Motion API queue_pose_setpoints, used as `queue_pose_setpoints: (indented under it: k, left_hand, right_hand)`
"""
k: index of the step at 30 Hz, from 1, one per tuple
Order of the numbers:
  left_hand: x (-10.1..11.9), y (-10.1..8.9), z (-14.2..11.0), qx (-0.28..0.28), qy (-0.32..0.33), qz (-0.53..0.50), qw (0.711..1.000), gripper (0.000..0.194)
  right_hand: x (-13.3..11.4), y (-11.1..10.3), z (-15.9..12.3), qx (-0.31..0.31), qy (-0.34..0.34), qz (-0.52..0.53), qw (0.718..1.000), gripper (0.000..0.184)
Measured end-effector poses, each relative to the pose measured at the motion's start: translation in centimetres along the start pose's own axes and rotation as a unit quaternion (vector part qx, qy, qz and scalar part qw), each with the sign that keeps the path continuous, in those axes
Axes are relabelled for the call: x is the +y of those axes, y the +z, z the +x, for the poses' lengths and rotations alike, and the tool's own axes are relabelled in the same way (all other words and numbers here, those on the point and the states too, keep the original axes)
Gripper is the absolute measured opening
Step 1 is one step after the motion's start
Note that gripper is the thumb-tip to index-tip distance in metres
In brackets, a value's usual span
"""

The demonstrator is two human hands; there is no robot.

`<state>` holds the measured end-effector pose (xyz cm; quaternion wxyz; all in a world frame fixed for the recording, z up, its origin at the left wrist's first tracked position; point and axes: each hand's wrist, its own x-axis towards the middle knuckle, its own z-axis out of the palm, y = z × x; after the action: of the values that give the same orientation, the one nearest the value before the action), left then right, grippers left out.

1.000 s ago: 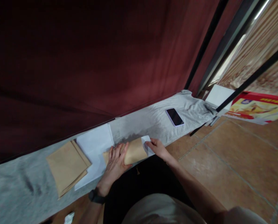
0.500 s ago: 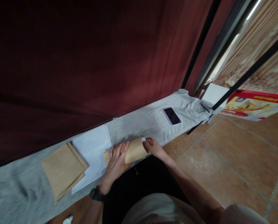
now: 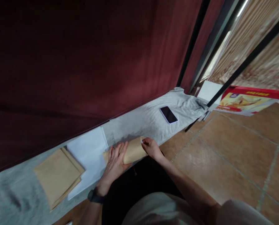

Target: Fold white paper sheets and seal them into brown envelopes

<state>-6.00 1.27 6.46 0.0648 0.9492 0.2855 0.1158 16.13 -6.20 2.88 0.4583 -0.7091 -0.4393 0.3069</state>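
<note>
A brown paper envelope (image 3: 135, 150) lies bowed at the front of the cloth-covered surface, its open end toward the right. My left hand (image 3: 117, 159) grips its left part, fingers spread across the top and thumb along the near edge. At the open end, my right hand (image 3: 151, 148) pinches a sheet of white paper, of which only a small bit shows by the fingertips. How far the paper reaches inside is hidden. Left of my hands lies a stack of white paper (image 3: 89, 156), partly covered by several brown envelopes (image 3: 58, 175).
A phone (image 3: 168, 114) lies on the grey cloth (image 3: 141, 115) to the right. Dark red fabric (image 3: 106, 62) hangs along the back edge. Black poles (image 3: 193, 43) rise at the right end, near a red and yellow box (image 3: 247, 100) above the tiled floor.
My right hand has closed further over the envelope's mouth, and less white paper shows there. The left hand keeps its place on the envelope. The whole view has shifted slightly.
</note>
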Motion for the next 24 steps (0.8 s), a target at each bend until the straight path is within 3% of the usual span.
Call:
queue_pose_setpoints:
  k: [6, 16, 19, 24]
  left_hand:
    - [-0.1, 0.0, 0.5, 0.004, 0.013, 0.002, 1.000, 0.102]
    - [-0.2, -0.3, 1.6, 0.021, 0.036, 0.013, 0.999, 0.099]
    - [-0.2, -0.3, 1.8, 0.021, 0.041, 0.017, 0.999, 0.098]
    - [-0.3, -0.1, 1.9, 0.016, 0.048, 0.025, 0.998, 0.100]
  right_hand:
    - [-0.6, -0.1, -0.6, 0.070, 0.002, 0.032, 0.997, 0.013]
    - [-0.3, -0.5, -0.5, 0.091, -0.020, 0.080, 0.992, 0.004]
    - [-0.1, -0.3, -0.5, 0.096, -0.032, 0.121, 0.987, 0.013]
    - [0.2, -0.1, -0.4, 0.116, 0.007, 0.165, 0.980, 0.050]
